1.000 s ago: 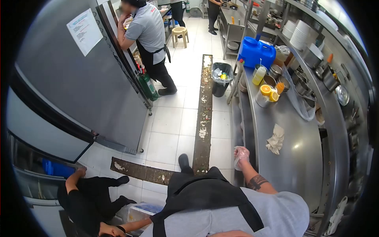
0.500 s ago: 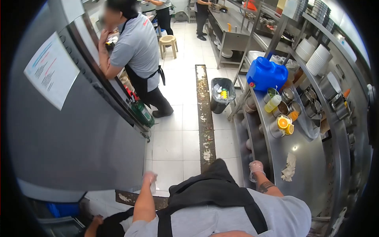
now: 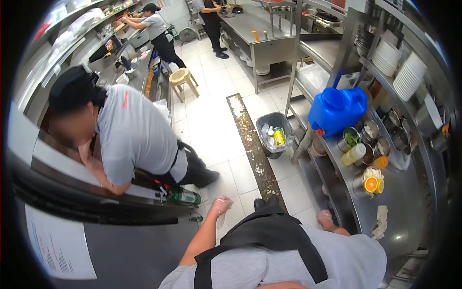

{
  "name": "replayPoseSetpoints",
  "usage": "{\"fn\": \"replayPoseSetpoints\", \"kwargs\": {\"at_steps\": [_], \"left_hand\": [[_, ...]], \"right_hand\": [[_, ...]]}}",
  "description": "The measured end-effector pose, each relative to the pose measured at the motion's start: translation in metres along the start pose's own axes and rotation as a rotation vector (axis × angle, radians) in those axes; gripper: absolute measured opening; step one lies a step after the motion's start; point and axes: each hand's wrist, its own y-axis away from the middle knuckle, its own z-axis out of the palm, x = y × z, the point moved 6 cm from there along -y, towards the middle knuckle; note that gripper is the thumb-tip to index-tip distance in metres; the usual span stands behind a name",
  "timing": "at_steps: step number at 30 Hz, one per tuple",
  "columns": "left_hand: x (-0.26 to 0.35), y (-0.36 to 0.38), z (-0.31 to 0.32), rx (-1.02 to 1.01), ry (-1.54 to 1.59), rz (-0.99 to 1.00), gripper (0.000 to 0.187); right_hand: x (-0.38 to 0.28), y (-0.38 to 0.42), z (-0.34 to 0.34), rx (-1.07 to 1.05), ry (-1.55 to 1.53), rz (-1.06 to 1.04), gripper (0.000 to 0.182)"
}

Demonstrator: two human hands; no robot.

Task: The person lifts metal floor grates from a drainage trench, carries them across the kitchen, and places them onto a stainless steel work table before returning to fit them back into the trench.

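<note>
My left hand [image 3: 221, 206], in a clear plastic glove, hangs over the tiled floor in front of me with loosely bent fingers and nothing seen in it. A green cylinder [image 3: 183, 197] lies nearest to it, by the feet of a leaning co-worker [image 3: 139, 135]. My right hand [image 3: 326, 219], also in a clear glove, is low at my side by the steel shelving [image 3: 344, 202]; its fingers are largely hidden. On the counter above it are a metal container of cut oranges [image 3: 369, 184] and a crumpled white cloth [image 3: 380, 222].
A floor drain strip [image 3: 255, 149] runs ahead, with a lined trash bin [image 3: 276, 137] beside it. A blue jug [image 3: 336, 111], sauce bottles and metal containers crowd the right counter. A plastic stool [image 3: 183, 81] and two more people stand farther off; a grey door [image 3: 144, 250] is at left.
My view has moved forward and turned, bringing the leaning co-worker closer and more of the left counter into sight. My left hand has swung forward; my right hand has drawn back toward my body.
</note>
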Motion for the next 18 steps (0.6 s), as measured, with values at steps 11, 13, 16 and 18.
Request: {"fn": "replayPoseSetpoints", "kwargs": {"at_steps": [11,13,16,18], "left_hand": [[0.075,-0.203,-0.155,-0.004,-0.081,0.043,0.034],[0.079,-0.252,-0.167,-0.086,-0.149,0.087,0.034],[0.101,-0.361,-0.187,-0.226,-0.13,0.092,0.034],[0.116,-0.431,-0.206,-0.269,-0.25,0.265,0.031]], "right_hand": [[-0.456,-0.171,-0.206,0.25,-0.411,-0.493,0.027],[-0.481,-0.174,-0.205,0.221,-0.46,-0.49,0.026],[-0.481,-0.244,-0.158,0.287,-0.264,-0.438,0.032],[-0.456,-0.262,-0.113,0.342,-0.035,-0.407,0.032]]}}
